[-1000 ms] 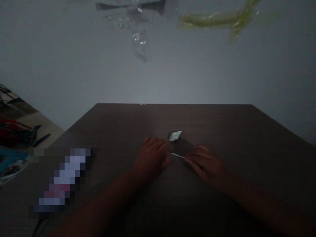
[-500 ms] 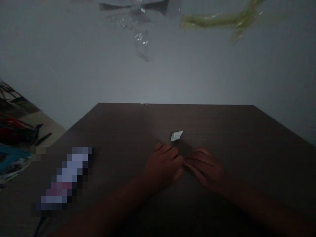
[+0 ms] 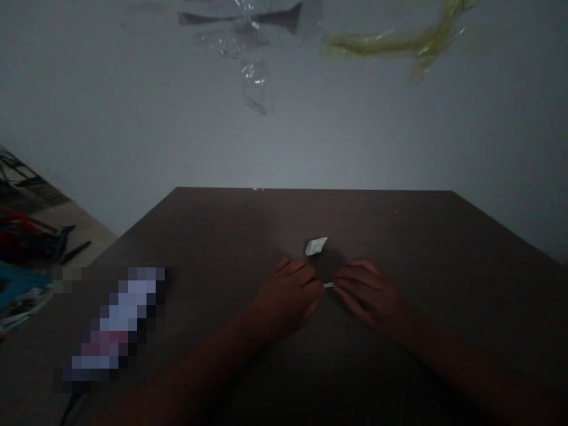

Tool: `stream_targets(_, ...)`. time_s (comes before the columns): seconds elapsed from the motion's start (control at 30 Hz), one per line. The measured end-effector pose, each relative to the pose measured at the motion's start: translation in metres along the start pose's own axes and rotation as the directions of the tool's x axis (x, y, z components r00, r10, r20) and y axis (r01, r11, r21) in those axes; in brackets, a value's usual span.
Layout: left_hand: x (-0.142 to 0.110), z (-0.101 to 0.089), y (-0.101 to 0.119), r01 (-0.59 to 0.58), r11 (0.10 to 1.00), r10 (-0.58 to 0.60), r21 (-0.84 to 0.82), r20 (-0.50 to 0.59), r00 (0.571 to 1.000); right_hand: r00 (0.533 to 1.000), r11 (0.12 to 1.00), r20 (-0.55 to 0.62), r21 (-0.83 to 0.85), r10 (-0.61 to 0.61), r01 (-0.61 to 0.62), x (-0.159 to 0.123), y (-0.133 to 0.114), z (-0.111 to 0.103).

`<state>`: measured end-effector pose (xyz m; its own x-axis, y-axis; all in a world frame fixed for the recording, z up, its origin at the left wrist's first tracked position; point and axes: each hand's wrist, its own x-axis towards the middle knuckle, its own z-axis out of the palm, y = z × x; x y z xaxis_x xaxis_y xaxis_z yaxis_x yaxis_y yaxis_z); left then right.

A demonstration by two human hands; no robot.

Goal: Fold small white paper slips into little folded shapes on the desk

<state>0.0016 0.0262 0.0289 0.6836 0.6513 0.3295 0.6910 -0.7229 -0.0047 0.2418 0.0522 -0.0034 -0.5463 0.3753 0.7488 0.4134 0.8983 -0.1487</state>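
Observation:
Between my two hands a thin white strip (image 3: pixel 329 285), which looks like folded paper, shows only as a short piece; the rest is hidden by fingers. My left hand (image 3: pixel 290 293) is closed with curled fingers on its left end. Thumb and fingertips of my right hand (image 3: pixel 369 293) pinch its right end. Just beyond the hands, a small folded piece of whitish paper (image 3: pixel 316 246) lies on the dark wooden table (image 3: pixel 213 236).
A phone-like device with a blurred-out screen (image 3: pixel 128 310) lies on the table at left, a cable (image 3: pixel 71 408) running from its near end. Behind the table rises a grey wall (image 3: pixel 332 136) with yellow tape (image 3: pixel 377 44). Red and blue items (image 3: pixel 22 281) sit off the left edge.
My hands have drawn slightly apart, the left one shifting a little left. A short piece of the white strip now shows between them. The folded paper stays in place.

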Motion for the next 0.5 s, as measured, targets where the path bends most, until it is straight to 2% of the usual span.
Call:
stream_targets(0.1, 0.0, -0.001, 0.009, 0.005, 1.0, -0.005, 0.022, -0.008, 1.0, 1.0, 0.999, -0.015, -0.053, -0.011, 0.01, 0.0, -0.006, 0.005)
stream_targets(0.3, 0.0, -0.002, 0.023, 0.003, 0.999, -0.002, 0.048, -0.013, 1.0, 1.0, 1.0, -0.024, 0.002, -0.005, 0.005, 0.005, -0.018, 0.006)
stream_targets(0.5, -0.002, -0.003, 0.016, 0.033, 0.998, -0.028, 0.047, -0.112, 0.993, 0.998, 0.994, -0.018, -0.091, 0.057, -0.058, 0.004, 0.001, 0.001)
